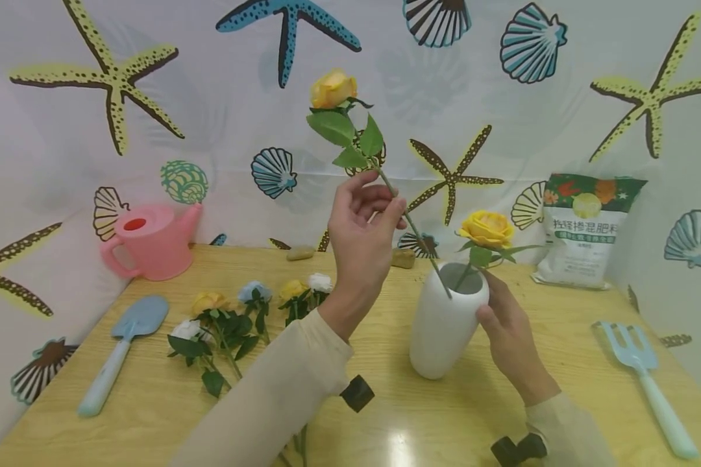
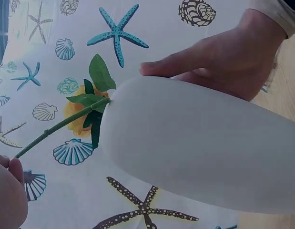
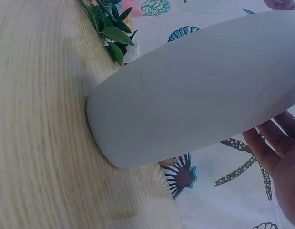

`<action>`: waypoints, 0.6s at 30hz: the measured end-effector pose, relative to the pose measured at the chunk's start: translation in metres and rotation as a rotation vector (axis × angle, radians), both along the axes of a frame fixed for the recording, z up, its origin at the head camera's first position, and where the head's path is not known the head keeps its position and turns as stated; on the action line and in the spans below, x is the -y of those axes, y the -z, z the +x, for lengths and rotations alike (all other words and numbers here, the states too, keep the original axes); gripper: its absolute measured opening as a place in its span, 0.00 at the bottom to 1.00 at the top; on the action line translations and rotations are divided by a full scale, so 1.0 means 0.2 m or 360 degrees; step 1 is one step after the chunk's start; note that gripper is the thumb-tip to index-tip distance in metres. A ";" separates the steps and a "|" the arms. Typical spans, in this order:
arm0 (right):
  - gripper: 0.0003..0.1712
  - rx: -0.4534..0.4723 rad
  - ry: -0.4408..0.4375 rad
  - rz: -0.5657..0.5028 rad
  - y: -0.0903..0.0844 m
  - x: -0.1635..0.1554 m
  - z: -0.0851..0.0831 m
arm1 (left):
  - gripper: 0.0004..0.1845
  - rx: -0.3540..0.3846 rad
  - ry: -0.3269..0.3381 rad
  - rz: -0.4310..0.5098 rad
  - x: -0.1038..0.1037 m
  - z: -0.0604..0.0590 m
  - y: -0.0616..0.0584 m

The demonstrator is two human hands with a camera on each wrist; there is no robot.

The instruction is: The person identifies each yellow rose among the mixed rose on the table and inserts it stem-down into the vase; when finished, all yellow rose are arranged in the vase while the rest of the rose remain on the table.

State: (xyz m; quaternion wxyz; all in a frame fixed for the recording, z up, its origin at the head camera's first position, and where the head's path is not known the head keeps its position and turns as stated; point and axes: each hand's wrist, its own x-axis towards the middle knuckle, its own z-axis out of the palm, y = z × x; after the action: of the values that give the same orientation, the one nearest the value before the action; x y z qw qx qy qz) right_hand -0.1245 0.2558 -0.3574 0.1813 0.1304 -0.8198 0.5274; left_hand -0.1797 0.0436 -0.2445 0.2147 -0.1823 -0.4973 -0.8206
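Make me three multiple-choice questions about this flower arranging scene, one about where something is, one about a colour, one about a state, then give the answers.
1. Where does the pink watering can stand?
A. at the table's far left, by the backdrop
B. beside the fertiliser bag
C. in front of the vase

2. What colour is the rose on the stem that the left hand holds?
A. blue
B. yellow-orange
C. white

3. How is the white vase at this moment?
A. lying on its side, with nothing in it
B. upside down
C. standing on the table with the right hand on it and one yellow rose in it

Answers: 1 A, the can sits at the far left edge against the shell-print backdrop. 2 B, the raised bloom is yellow-orange. 3 C, the head view shows the vase on its base, the right hand's grip at its rim.
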 end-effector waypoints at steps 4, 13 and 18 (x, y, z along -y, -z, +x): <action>0.31 -0.0034 -0.0021 -0.0027 0.01 0.00 0.00 | 0.22 -0.0078 -0.0024 -0.0043 -0.05 -0.03 -0.04; 0.32 0.0005 0.0007 0.0023 0.00 0.00 0.00 | 0.24 -0.0058 0.0054 -0.0406 -0.11 -0.02 0.05; 0.32 0.0011 0.0005 0.0043 0.00 -0.02 -0.01 | 0.23 -0.0010 0.0122 -0.0542 -0.12 -0.01 0.11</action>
State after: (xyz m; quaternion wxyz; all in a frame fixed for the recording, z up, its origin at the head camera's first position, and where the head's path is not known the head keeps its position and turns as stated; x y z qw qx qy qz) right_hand -0.1257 0.2593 -0.3583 0.1775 0.1299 -0.8276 0.5164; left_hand -0.1825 0.0685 -0.2669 0.1508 -0.2376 -0.6211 -0.7315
